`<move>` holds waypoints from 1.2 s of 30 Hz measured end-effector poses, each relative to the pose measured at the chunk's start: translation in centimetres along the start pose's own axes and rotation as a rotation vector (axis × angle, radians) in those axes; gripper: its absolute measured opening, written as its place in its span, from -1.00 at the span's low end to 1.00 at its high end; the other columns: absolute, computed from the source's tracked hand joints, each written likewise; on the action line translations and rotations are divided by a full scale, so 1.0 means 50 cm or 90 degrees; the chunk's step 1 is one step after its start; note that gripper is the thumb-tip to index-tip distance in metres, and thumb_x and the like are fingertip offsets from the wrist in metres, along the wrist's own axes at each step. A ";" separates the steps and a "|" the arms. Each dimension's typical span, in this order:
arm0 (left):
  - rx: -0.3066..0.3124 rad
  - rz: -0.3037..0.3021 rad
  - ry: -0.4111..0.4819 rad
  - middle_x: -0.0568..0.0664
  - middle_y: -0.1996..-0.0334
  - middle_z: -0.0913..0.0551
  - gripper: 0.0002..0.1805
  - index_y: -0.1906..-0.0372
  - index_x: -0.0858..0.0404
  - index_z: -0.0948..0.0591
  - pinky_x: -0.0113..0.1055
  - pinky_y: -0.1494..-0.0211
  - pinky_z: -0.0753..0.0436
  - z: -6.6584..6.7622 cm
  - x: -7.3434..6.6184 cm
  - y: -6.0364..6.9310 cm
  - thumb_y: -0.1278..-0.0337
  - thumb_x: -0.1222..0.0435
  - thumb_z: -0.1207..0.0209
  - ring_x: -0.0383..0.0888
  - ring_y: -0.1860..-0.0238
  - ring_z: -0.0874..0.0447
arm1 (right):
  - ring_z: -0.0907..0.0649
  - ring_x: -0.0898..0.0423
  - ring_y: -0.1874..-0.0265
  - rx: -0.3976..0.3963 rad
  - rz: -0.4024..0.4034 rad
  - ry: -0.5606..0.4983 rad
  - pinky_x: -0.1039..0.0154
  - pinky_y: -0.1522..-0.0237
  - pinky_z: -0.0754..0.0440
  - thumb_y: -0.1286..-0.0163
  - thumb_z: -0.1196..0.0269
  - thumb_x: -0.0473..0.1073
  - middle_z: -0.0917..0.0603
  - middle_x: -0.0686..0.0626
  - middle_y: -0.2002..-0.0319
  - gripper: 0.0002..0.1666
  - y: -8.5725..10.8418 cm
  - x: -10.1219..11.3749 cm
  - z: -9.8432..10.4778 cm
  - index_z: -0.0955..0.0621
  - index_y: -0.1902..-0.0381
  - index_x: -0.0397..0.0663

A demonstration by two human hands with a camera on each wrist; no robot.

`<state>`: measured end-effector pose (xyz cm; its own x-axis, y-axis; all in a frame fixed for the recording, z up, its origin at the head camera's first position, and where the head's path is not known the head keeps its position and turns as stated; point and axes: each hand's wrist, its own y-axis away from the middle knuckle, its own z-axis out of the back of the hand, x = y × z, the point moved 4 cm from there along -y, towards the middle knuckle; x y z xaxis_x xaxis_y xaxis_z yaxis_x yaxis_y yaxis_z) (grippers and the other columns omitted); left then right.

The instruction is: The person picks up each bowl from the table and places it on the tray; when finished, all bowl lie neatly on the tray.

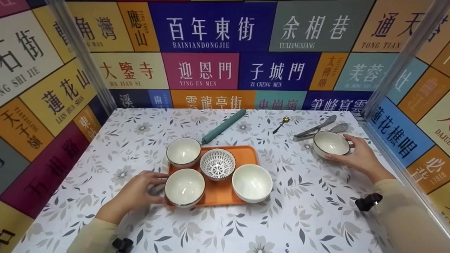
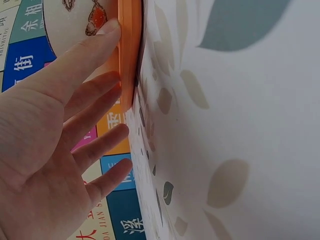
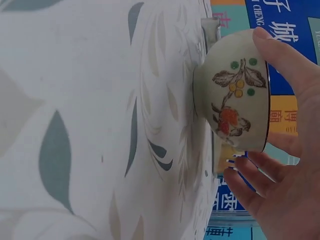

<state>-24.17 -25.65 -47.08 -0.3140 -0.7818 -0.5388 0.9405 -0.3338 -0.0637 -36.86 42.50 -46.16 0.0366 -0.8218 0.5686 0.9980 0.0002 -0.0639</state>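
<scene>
On the right of the table, my right hand (image 1: 362,158) holds a cream bowl (image 1: 331,143) by its rim, thumb on one side and fingers on the other. Painted fruit and leaves decorate this bowl's outside in the right wrist view. My left hand (image 1: 144,189) is at the left edge of an orange tray (image 1: 218,196); in the left wrist view its thumb (image 2: 100,42) meets the tray's rim, fingers spread and fairly straight. Two dark-rimmed bowls, one at the back (image 1: 184,151) and one in front (image 1: 185,187), stand on the tray's left, beside a patterned bowl (image 1: 217,164) and a plain white bowl (image 1: 252,183).
Behind the tray lies a green rolling-pin-like stick (image 1: 224,125). Farther right is a small spoon-like utensil with a gold end (image 1: 285,119). Grey tongs (image 1: 316,128) lie just behind the held bowl. Printed walls with clear panels border the table.
</scene>
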 end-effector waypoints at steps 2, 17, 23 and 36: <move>0.000 0.001 0.000 -0.06 -0.26 -0.68 -0.34 -0.13 0.21 -0.74 0.24 -0.47 -0.43 0.000 0.001 -0.001 0.24 0.19 -0.63 0.14 -0.36 -0.53 | -0.37 -0.41 -0.29 0.007 -0.006 0.000 -0.30 -0.15 -0.47 -0.05 -0.52 0.43 -0.21 -0.52 -0.46 0.49 -0.003 -0.006 -0.001 -0.09 -0.61 -0.32; -0.008 -0.004 0.003 -0.04 -0.25 -0.69 -0.34 -0.12 0.23 -0.75 0.22 -0.47 -0.44 0.003 -0.002 -0.001 0.25 0.21 -0.63 0.14 -0.34 -0.54 | -0.40 -0.37 -0.31 0.012 -0.028 -0.075 -0.12 -0.18 -0.39 -0.09 -0.57 0.28 -0.40 -0.48 -0.34 0.37 -0.018 -0.023 -0.006 -0.16 -0.59 -0.31; -0.011 -0.017 -0.011 -0.06 -0.23 -0.70 -0.38 -0.10 0.17 -0.77 0.23 -0.44 -0.47 0.004 -0.001 -0.001 0.23 0.17 -0.64 0.15 -0.33 -0.56 | -0.38 -0.38 -0.36 0.022 -0.015 -0.084 -0.30 -0.33 -0.35 -0.12 -0.56 0.24 -0.38 -0.49 -0.38 0.37 -0.024 -0.026 -0.014 -0.14 -0.58 -0.38; -0.007 -0.010 -0.005 -0.05 -0.25 -0.69 -0.37 -0.12 0.19 -0.75 0.23 -0.47 -0.43 0.002 -0.002 -0.003 0.23 0.21 -0.62 0.14 -0.34 -0.54 | -0.35 -0.35 -0.39 -0.013 -0.067 -0.114 -0.28 -0.38 -0.35 -0.02 -0.58 0.34 -0.33 -0.45 -0.45 0.47 -0.007 -0.024 -0.026 -0.10 -0.61 -0.27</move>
<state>-24.30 -25.58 -46.92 -0.3302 -0.7802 -0.5313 0.9367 -0.3404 -0.0822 -37.31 42.76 -47.89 -0.0572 -0.7018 0.7100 0.9955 -0.0937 -0.0124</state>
